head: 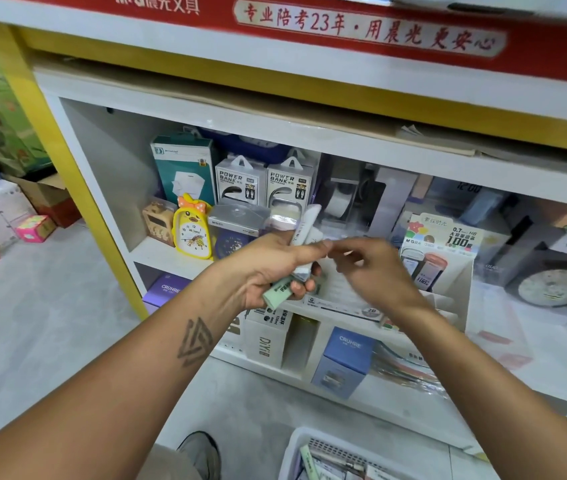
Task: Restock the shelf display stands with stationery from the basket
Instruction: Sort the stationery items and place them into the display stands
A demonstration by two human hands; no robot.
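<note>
- While the left hand (pixel 275 268) grips a small bunch of stationery packs (pixel 301 247) in front of the shelf (pixel 167 258), its fingers are curled tight around them; a white pack sticks up past the thumb and a pale green pack (pixel 277 292) juts out below the palm.
- Just beside it, the right hand (pixel 372 271) reaches toward the top of the bunch; its fingers (pixel 339 244) are bent and drawn close together near the left thumb, but motion blur keeps me from telling whether they pinch anything.
- Behind the hands stands a white display stand (pixel 441 268) with a printed header card and small lead refill cases in its pocket.
- A white basket (pixel 297 445) sits on the floor at the lower edge of view, with more flat packs lying inside.
- On the same shelf level, to the left, are a yellow chick-shaped alarm clock (pixel 192 230), two boxes marked POWER BANK (pixel 264 183) and a teal box (pixel 185 168).
- On the level below are a blue CRUHRE box (pixel 344 358) and a white DIY box (pixel 266 337).
- A red banner (pixel 361 27) with white and red lettering runs across the top of the unit.
- A shoe (pixel 200 452) shows on the floor near the basket.
</note>
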